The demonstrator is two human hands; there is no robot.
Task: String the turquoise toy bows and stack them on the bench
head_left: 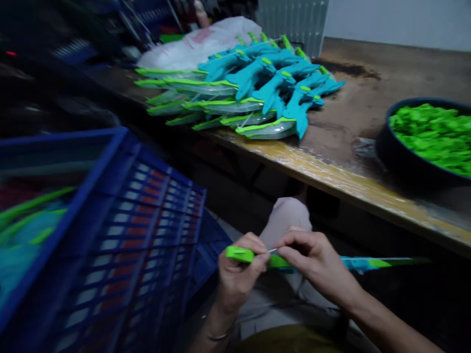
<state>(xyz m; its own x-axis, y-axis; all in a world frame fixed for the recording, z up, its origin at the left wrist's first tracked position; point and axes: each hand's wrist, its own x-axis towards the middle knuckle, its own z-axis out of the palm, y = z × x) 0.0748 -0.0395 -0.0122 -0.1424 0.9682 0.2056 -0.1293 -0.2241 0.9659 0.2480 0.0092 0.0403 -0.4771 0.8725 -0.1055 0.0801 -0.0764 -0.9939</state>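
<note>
Two bare hands work at a long, slim piece of lime-green and turquoise plastic [356, 263], held below the near edge of a worn brown wooden workbench [353, 108]. Fingers of the left hand [240, 274], with a thin band [217, 337] at its wrist, curl around the piece's green end. Thumb and forefinger of the right hand [316, 257] pinch a thin, pale strand [273, 251] that reaches to the left fingertips; whether it is fixed to the piece cannot be told. A knee in pale cloth [289, 215] shows beyond the hands, short of the bench. On the bench lie stacked turquoise and lime-green plastic pieces [257, 93] against a bulging white sack [206, 44]; at its right stands a round, dark basin [384, 142] heaped with small bright-green parts [434, 132]. Left of the bench's near edge, a slatted blue plastic crate [119, 139] holds similar green and turquoise pieces [33, 235].
</note>
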